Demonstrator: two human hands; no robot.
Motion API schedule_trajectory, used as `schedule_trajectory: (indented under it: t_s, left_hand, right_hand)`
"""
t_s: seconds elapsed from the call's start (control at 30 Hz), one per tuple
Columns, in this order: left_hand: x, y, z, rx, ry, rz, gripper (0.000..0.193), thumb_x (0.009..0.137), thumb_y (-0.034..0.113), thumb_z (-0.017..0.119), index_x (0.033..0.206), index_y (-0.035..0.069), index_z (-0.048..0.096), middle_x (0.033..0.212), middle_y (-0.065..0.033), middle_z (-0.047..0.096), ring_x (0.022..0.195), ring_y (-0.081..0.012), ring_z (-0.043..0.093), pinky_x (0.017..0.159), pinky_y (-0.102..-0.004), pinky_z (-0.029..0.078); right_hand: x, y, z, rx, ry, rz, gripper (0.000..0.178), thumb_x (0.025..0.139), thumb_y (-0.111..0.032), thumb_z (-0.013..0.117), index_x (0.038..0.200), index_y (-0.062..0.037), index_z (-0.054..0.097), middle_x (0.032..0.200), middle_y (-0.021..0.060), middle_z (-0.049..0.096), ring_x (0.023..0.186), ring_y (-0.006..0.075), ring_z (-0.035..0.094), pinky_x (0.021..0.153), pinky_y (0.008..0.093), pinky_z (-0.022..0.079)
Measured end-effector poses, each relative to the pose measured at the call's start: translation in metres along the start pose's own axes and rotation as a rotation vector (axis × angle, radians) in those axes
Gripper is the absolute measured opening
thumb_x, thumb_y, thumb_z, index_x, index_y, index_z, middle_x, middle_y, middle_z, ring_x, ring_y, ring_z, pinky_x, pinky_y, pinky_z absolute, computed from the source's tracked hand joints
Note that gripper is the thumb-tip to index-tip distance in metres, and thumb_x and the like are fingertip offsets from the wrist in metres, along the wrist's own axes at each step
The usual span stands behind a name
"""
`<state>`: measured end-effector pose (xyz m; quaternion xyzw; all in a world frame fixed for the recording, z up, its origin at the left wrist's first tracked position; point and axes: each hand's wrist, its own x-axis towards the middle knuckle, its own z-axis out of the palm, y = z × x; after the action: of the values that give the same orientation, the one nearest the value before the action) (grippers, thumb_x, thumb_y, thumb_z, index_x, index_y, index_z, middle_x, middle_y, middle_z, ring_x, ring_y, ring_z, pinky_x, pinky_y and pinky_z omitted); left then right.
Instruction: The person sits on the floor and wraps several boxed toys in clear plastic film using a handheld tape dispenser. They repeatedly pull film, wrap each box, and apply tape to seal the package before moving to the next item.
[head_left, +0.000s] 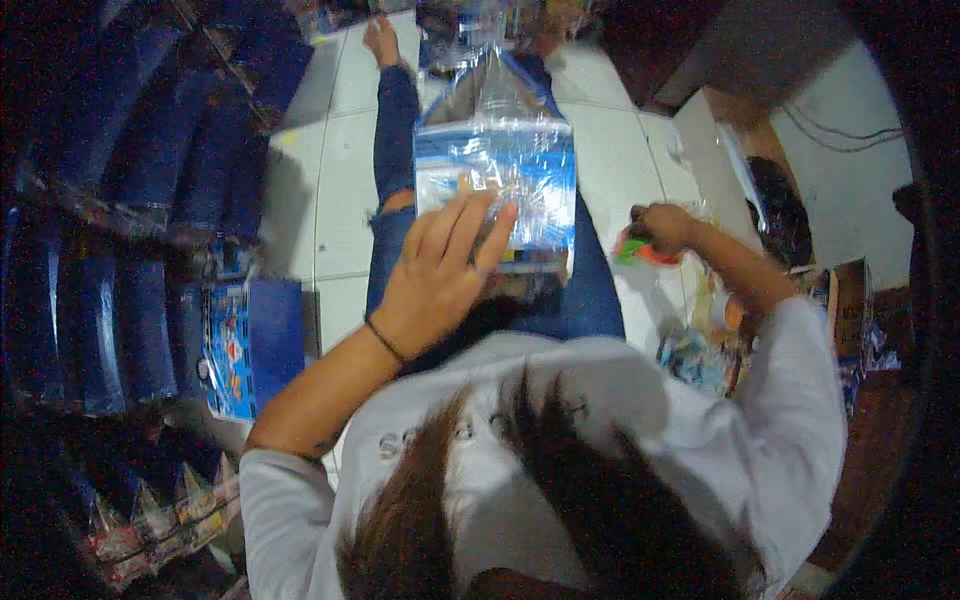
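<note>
Across my lap lies a flat blue and white package (545,190) in shiny clear plastic, with a pointed, house-shaped top at its far end. My left hand (445,245) rests on its near part, fingers stretched out and lying on the plastic. Out to the right, my right hand (665,228) is low over the floor, its fingers curled at a small green and orange thing (655,252). Blur hides the kind of that thing and just how the fingers sit on it.
Left of me stand rows of dark blue wrapped packages (105,320) and a blue printed box (232,345). Smaller clear-topped packs (145,510) are at lower left. Crumpled plastic (695,360) lies on the white tiled floor (340,150) at right, near an open cardboard box (850,310).
</note>
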<state>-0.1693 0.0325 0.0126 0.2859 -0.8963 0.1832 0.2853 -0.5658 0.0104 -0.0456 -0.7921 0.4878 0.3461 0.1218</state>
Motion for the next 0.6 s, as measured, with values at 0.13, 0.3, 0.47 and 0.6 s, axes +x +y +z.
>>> schedule_trajectory:
  t_s: [0.13,0.3,0.47,0.6]
  left_hand:
    - [0.052,0.0,-0.016,-0.166,0.066,0.214,0.066,0.077,0.059,0.056,0.127,0.016,0.054,0.133,-0.0108,0.047,0.125,-0.0251,0.041,0.108,-0.0445,0.019]
    - [0.185,0.022,0.016,-0.111,-1.159,0.535,0.082,0.082,0.075,0.036,0.113,0.006,0.066,0.112,-0.0222,0.063,0.127,-0.0291,0.045,0.112,-0.0499,0.011]
    - [0.193,0.026,0.052,-0.94,-1.243,0.367,0.083,0.086,0.07,0.031,0.132,0.003,0.048,0.134,-0.0201,0.048,0.12,-0.0369,0.046,0.106,-0.0473,0.031]
    - [0.117,-0.058,0.066,-1.768,-0.116,-0.668,0.055,0.093,0.045,0.045,0.127,0.002,0.05,0.125,-0.018,0.055,0.111,-0.0268,0.054,0.097,-0.039,0.042]
  right_hand:
    - [0.047,0.009,0.121,0.618,0.862,0.255,0.045,0.07,-0.019,0.071,0.114,-0.0104,0.064,0.118,0.0127,0.054,0.105,0.0321,0.056,0.092,0.0381,0.046]
    - [0.067,-0.008,0.141,1.072,0.869,0.729,0.05,0.075,-0.028,0.071,0.121,-0.0091,0.06,0.126,0.0177,0.051,0.115,0.031,0.052,0.1,0.036,0.04]
    - [0.049,-0.013,-0.007,1.268,1.48,0.167,0.056,0.094,-0.043,0.044,0.136,-0.005,0.046,0.138,0.0143,0.046,0.127,0.0252,0.044,0.107,0.0343,0.03]
    - [0.074,-0.063,-0.12,1.696,1.36,-0.284,0.063,0.094,-0.051,0.036,0.134,-0.0042,0.045,0.136,0.0128,0.048,0.128,0.0253,0.042,0.106,0.0345,0.031]
